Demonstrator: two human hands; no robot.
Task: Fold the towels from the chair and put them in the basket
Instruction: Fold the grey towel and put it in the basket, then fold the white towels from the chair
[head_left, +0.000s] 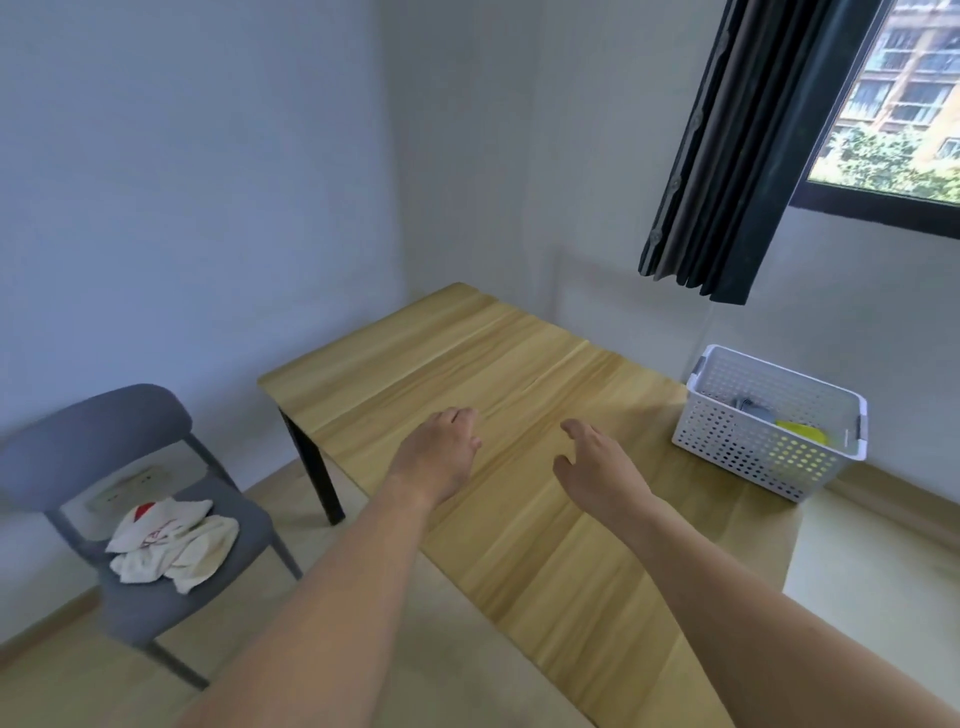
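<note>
A crumpled heap of white towels (171, 545), one with red print, lies on the seat of a grey chair (104, 431) at the lower left. A white perforated basket (769, 421) stands on the table's right end; grey and yellow folded cloth lies inside it. My left hand (441, 452) and my right hand (597, 462) hover side by side over the middle of the wooden table (519, 364), fingers relaxed and loosely bent, holding nothing. Both hands are well apart from the towels and the basket.
The table stands in a corner with walls behind it. A dark curtain (727, 156) hangs beside a window at the upper right. The chair sits on the floor left of the table, with a gap between them.
</note>
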